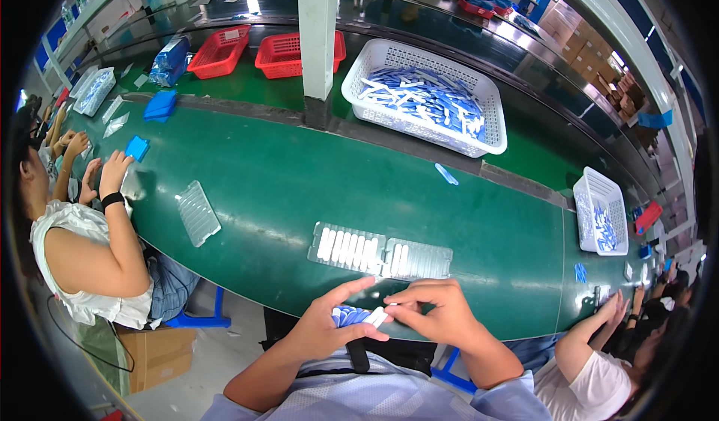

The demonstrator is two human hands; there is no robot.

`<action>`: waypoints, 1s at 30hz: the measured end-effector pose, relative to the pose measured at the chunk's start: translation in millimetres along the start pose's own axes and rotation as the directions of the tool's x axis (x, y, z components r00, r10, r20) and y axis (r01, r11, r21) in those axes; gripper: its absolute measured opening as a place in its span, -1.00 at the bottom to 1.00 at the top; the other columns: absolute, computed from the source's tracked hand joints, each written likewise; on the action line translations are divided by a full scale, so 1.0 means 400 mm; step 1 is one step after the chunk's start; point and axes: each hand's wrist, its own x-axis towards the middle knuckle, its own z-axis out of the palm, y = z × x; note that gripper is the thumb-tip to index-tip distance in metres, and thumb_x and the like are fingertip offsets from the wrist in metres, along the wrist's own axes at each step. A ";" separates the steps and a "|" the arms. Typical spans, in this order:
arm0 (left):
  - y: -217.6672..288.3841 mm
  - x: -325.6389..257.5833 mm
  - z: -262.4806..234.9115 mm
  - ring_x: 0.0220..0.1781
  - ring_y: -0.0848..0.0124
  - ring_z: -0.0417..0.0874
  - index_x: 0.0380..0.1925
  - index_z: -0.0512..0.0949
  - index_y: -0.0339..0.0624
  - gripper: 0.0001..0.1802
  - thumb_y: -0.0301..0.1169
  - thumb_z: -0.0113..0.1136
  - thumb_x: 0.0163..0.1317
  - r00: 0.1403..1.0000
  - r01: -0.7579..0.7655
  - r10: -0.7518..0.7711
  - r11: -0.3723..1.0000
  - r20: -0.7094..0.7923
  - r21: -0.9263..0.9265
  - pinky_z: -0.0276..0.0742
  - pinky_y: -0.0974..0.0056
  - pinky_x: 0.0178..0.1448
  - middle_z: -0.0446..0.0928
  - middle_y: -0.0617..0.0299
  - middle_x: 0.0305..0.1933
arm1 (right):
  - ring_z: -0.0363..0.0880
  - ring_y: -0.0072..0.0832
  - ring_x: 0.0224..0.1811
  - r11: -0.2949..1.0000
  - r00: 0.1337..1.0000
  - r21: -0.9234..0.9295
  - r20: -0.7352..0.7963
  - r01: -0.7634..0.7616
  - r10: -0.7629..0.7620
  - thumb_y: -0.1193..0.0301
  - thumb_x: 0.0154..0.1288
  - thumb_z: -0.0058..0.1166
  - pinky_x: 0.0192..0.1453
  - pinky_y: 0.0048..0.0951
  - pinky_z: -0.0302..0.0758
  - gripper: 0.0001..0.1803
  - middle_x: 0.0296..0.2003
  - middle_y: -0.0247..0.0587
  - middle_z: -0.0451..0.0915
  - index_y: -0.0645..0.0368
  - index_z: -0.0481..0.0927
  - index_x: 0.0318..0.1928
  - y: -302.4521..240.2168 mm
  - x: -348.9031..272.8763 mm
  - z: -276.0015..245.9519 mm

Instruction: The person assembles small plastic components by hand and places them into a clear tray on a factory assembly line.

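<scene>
A bunch of small blue-and-white plastic sticks [350, 316] lies in my left hand [322, 320], the fingers curled round it. My right hand [434, 309] pinches at the white end of a stick beside that bunch; its fingertips partly hide what they grip. Just beyond both hands, a clear plastic tray [428, 262] rests on the green table [262, 189]. White sticks [348, 247] lie side by side in its left compartment, and a few more fill the left end of the right compartment. The exact kind of stick is too small to make out.
A white basket [490, 140] heaped with blue-and-white sticks stands at the back. One loose stick [446, 174] lies before it. Another clear tray [198, 213] sits to the left, near a co-worker [97, 249]. Red baskets [278, 56] and a post [317, 39] stand farther back.
</scene>
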 end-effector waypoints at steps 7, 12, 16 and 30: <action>0.022 0.003 0.005 0.04 0.21 0.78 0.51 0.06 -0.36 -0.19 -0.68 0.24 0.34 1.000 0.022 -0.022 0.999 -0.009 -0.036 0.68 0.26 0.15 0.66 -0.17 0.08 | 0.62 -0.66 -0.49 0.977 0.996 0.196 0.023 -0.087 0.084 0.57 0.23 0.38 -0.38 -0.59 0.46 -0.95 -0.52 -0.25 0.72 0.27 0.80 -0.28 0.005 0.001 -0.002; 0.038 0.003 0.001 -0.07 0.23 0.82 0.51 0.06 -0.35 -0.19 -0.67 0.23 0.33 0.998 0.038 -0.037 0.999 -0.041 0.024 0.68 0.27 0.09 0.71 -0.18 0.01 | 0.50 -0.78 -0.49 0.965 0.985 0.248 -0.127 -0.084 0.118 0.57 0.26 0.36 -0.40 -0.64 0.40 -0.91 -0.47 -0.35 0.72 0.24 0.81 -0.22 0.012 -0.004 -0.039; 0.034 0.003 -0.004 -0.08 0.25 0.82 0.51 0.10 -0.35 -0.14 -0.65 0.33 0.26 0.999 0.040 -0.035 0.984 -0.029 0.173 0.67 0.32 0.03 0.73 -0.09 -0.04 | 0.45 -0.77 -0.50 0.958 0.993 0.264 0.062 -0.110 0.097 0.52 0.26 0.37 -0.45 -0.60 0.33 -0.90 -0.51 -0.39 0.69 0.18 0.83 -0.21 0.015 -0.010 -0.006; 0.004 0.004 -0.019 -0.06 0.28 0.80 0.48 0.21 -0.36 -0.23 -0.53 0.33 0.31 1.000 -0.027 0.027 0.989 0.002 0.142 0.51 0.44 -0.17 0.67 0.05 -0.01 | 0.47 -0.42 -0.53 0.940 0.931 -0.061 0.172 0.335 -0.321 0.41 0.21 0.37 -0.36 -0.34 0.40 -0.93 -0.59 -0.37 0.47 0.03 0.75 -0.28 0.034 0.024 0.015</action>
